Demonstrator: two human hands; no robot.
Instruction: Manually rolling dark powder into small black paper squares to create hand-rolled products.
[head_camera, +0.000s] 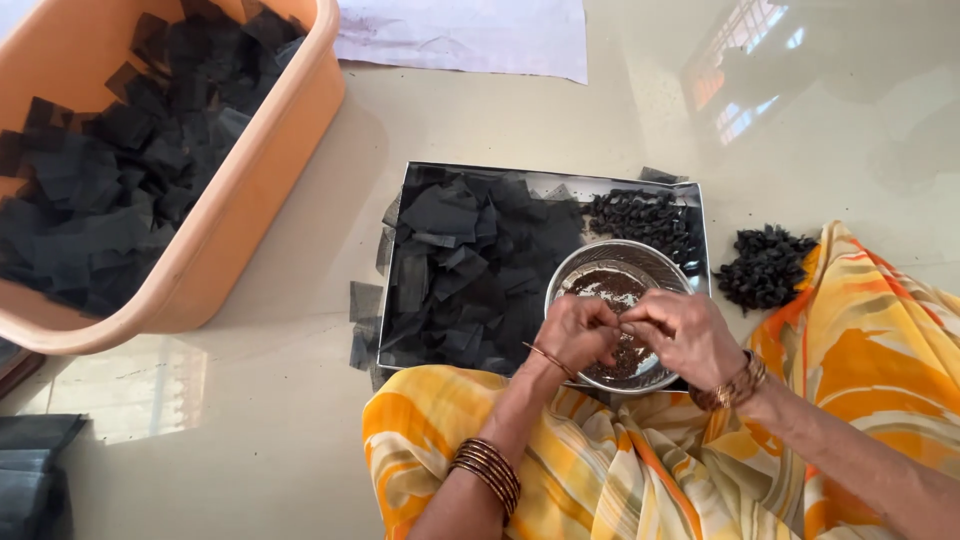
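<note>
hands: our left hand (578, 333) and right hand (685, 335) meet fingertip to fingertip, pinched; what we hold, can't tell
below: steel bowl (600, 262) of brown bits
tray (545, 180): black squares (465, 265)

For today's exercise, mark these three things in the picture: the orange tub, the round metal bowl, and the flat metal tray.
orange tub (262, 205): head view, on its outer right wall.
round metal bowl (610, 256): head view, on the far rim.
flat metal tray (560, 182): head view, on a bare part near its far edge.
</note>
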